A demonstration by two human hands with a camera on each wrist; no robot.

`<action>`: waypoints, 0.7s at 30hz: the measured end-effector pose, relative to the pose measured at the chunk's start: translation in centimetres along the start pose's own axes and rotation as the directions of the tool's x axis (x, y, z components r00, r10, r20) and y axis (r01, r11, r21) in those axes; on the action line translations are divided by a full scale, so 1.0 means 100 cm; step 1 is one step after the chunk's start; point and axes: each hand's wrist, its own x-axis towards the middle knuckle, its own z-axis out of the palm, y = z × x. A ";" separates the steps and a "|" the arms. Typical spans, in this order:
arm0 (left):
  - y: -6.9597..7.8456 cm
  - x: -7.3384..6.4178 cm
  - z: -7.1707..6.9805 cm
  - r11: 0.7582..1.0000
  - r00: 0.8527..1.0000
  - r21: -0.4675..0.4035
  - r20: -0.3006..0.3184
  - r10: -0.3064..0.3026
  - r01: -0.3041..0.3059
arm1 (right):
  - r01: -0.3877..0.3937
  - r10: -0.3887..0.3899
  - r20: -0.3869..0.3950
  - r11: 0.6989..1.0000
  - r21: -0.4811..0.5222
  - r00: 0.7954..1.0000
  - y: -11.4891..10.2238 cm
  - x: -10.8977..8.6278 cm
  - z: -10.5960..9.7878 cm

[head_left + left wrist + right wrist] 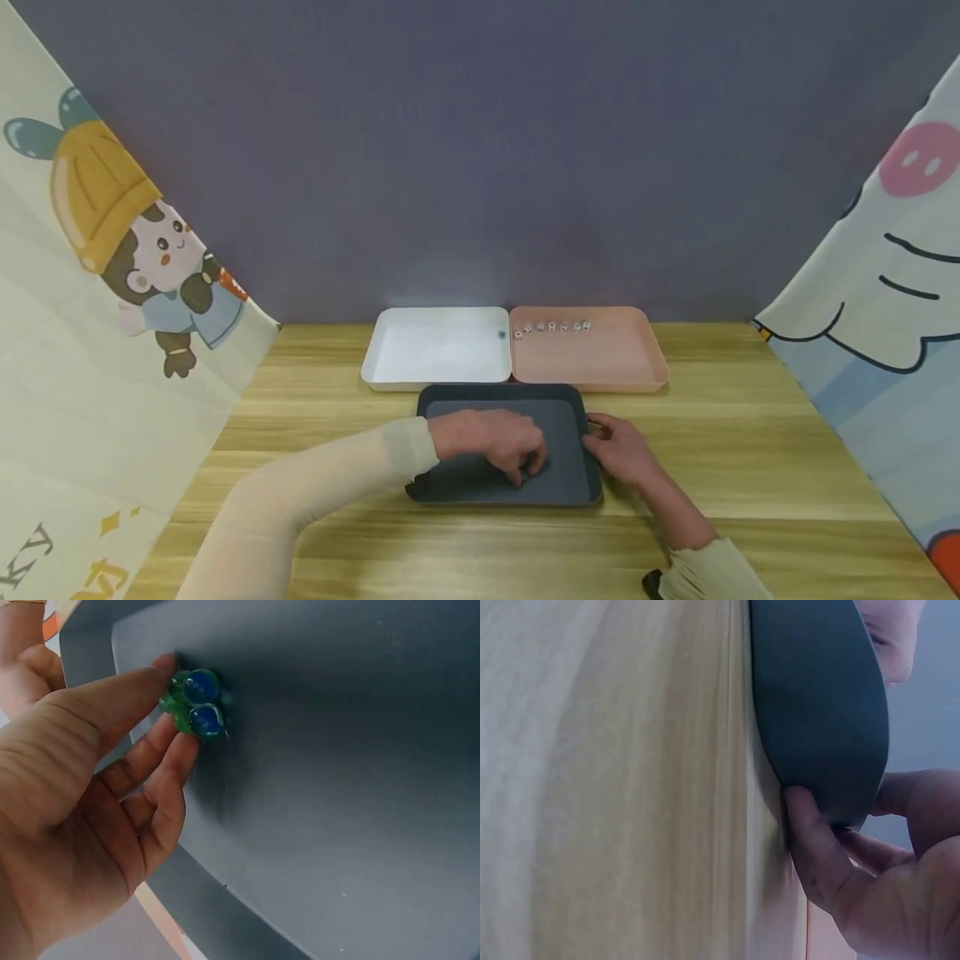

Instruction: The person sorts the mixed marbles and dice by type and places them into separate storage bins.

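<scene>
Evidently a glassy item: a small cluster of green and blue marbles (pixel 199 691), upper left in the left-wrist frame, over the floor of the dark tray (pixel 564 435) at lower centre of the head frame. Exact count unclear; contact with the tray floor cannot be told. Handling estimate: light, hard, smooth, probably slippery and apt to roll; chipping unlikely from so low. Best hold, in my judgement, is a light pinch at opposite sides, since a hard squeeze might shoot a piece out. Left hand (pixel 508 439): pinching the cluster between thumb and fingertips, the gap no wider than the marbles themselves. Right hand (pixel 624 454): thumb and fingers bent around the wall of the dark tray at its right end, right of centre in the head frame. The tray looks stiff and light, likely to slide if unheld; its rim seems the natural grip. Above it in the head frame: white tray (pixel 435 348) on the left, pink tray (pixel 607 357) on the right.
</scene>
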 end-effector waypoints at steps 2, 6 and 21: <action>-0.001 0.000 -0.001 1.000 1.000 -0.001 -0.008 -0.004 0.004 | -0.002 0.002 -0.002 1.000 0.004 1.000 -0.001 0.000 0.000; -0.003 0.001 0.003 1.000 1.000 -0.009 -0.027 -0.006 0.006 | 0.003 -0.003 -0.002 1.000 0.016 1.000 0.000 -0.001 0.000; -0.031 -0.023 -0.012 0.870 0.870 -0.385 -0.484 0.093 -0.307 | 0.008 -0.008 -0.002 0.999 0.042 1.000 0.002 0.000 -0.001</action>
